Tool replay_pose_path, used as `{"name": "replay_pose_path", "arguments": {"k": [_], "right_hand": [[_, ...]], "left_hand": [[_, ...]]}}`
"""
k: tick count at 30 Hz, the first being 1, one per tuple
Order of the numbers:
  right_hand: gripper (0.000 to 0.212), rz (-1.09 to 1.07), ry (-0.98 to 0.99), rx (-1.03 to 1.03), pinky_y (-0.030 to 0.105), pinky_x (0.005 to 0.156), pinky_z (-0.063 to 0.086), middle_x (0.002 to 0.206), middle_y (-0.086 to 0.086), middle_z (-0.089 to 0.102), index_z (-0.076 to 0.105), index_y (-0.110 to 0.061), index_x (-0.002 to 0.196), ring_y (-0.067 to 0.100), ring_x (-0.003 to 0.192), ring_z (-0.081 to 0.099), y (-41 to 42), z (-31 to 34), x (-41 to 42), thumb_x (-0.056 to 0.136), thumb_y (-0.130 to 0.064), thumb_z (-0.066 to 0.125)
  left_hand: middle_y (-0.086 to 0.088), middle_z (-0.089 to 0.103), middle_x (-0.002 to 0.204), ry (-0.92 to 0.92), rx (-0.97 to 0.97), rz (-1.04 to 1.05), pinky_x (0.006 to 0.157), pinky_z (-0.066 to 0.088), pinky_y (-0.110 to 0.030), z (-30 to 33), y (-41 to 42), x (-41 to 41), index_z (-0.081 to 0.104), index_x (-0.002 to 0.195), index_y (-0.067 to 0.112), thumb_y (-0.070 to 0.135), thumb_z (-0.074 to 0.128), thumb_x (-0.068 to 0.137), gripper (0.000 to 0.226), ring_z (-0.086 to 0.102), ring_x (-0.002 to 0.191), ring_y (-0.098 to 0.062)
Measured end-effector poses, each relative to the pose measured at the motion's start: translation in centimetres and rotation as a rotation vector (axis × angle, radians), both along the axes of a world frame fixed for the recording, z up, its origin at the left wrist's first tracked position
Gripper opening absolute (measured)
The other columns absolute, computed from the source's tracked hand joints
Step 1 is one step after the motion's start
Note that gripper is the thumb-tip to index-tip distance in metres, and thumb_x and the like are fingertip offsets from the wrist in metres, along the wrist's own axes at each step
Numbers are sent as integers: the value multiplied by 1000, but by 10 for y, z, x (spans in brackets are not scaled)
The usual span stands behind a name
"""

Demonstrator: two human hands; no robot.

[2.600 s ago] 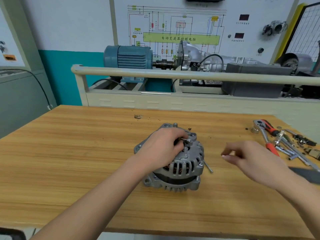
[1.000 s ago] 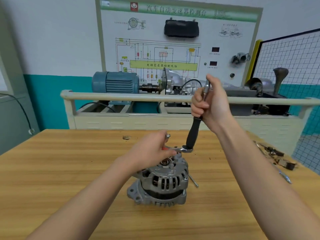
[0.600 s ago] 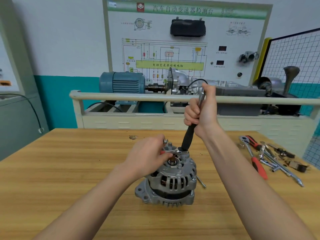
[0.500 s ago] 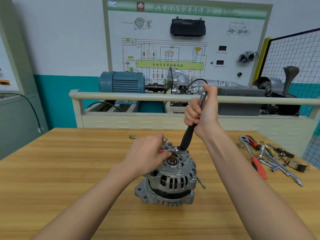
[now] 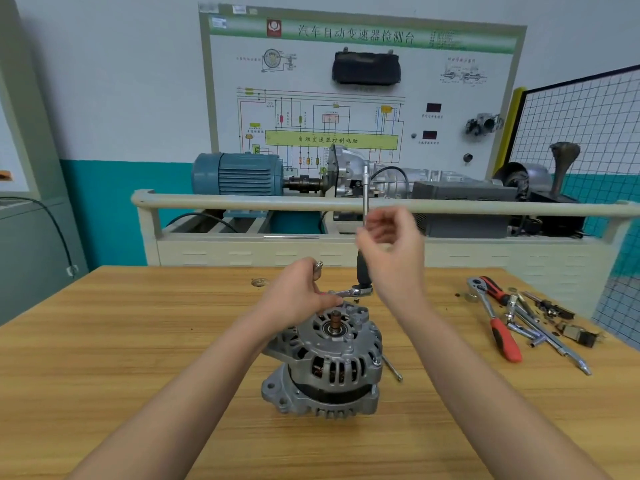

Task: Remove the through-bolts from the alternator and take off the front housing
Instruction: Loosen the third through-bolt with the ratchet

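Note:
The grey alternator stands on the wooden table with its shaft end up. My left hand hovers just above its top and pinches a small ratchet wrench. The wrench head meets the lower end of a black-handled driver, whose steel shaft points straight up. My right hand is blurred, its fingers and thumb curled round that shaft above the black grip. A loose through-bolt lies on the table against the alternator's right side. A small silver piece shows above my left knuckles.
A red-handled ratchet and several loose steel tools lie at the table's right. A beige rail of the test bench runs behind the table, with a blue motor. A small washer-like ring sits at the back.
My right hand slid up from the black grip to the steel shaft and its hold loosened. The driver now stands more upright. My left hand stays on the wrench.

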State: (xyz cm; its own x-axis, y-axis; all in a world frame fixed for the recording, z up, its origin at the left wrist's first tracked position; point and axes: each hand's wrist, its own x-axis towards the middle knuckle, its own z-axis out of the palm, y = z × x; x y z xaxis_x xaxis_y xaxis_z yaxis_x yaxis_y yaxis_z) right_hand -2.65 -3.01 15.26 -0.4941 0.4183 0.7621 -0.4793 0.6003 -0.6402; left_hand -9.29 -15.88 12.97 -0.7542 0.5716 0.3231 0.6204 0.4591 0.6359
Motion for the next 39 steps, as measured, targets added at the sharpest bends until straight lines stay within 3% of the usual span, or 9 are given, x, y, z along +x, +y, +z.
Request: {"name": "replay_pose_path", "arguments": {"k": [3,6,9,13,17,21,24,28,39], "right_hand": [[15,104,-221,242,16,71,42,91,-10,59,64,-26,96,2,80,54,-13,-20,0,85,-17,68],[16,179,-264,256,23,78,49,92,-9,63,73,-16,101,5,84,60,-11,-23,-2,86,-14,69],[19,165,-222,228,27,80,53,87,-3,67,76,-10,94,12,82,64,-6,-18,-1,77,-2,76],[16,145,-185,199,20,75,50,81,-3,68,76,-11,85,7,79,64,-1,-16,2,74,0,77],[26,65,-81,19,15,73,52,80,-16,68,70,-29,81,0,77,65,19,-15,14,77,-4,75],[19,4,-48,-243,15,66,54,73,-11,73,71,-28,80,6,72,69,53,-30,29,77,-9,76],[13,-104,-196,-407,20,63,54,68,-6,72,70,-23,78,10,68,68,72,-70,30,77,-12,76],[9,-277,-531,-464,21,61,50,68,-3,69,73,-13,80,10,66,65,90,-125,18,76,-17,79],[17,-399,-825,-163,16,73,41,84,-7,67,74,-15,92,1,73,52,99,-188,15,77,-20,80]], "left_hand": [[4,62,80,39,43,-56,63,50,-32,-2,5,2,57,91,18,19,76,76,24,60,72,-14],[17,61,75,96,67,-80,60,50,-28,-1,5,6,61,91,35,16,73,75,27,58,69,-3],[3,64,81,127,38,37,68,54,-40,1,7,4,59,98,16,25,76,72,32,62,75,-17],[-3,66,77,48,109,79,70,54,-47,2,9,3,44,91,22,28,83,64,48,65,74,-23],[-4,67,72,13,41,95,69,55,-47,-2,1,-7,48,85,25,30,87,64,44,66,70,-22],[-3,69,66,-44,45,73,68,57,-43,-10,-5,-15,63,83,21,29,83,72,25,66,63,-17],[3,67,57,-70,119,94,64,56,-40,-11,-4,-18,65,74,17,27,81,75,18,63,57,-13],[-3,68,64,-45,143,113,66,55,-42,-13,-3,-22,63,69,14,21,82,74,21,66,65,-24],[0,70,63,-12,125,62,67,58,-38,-10,4,-11,67,73,19,28,82,73,18,67,59,-12]]}}
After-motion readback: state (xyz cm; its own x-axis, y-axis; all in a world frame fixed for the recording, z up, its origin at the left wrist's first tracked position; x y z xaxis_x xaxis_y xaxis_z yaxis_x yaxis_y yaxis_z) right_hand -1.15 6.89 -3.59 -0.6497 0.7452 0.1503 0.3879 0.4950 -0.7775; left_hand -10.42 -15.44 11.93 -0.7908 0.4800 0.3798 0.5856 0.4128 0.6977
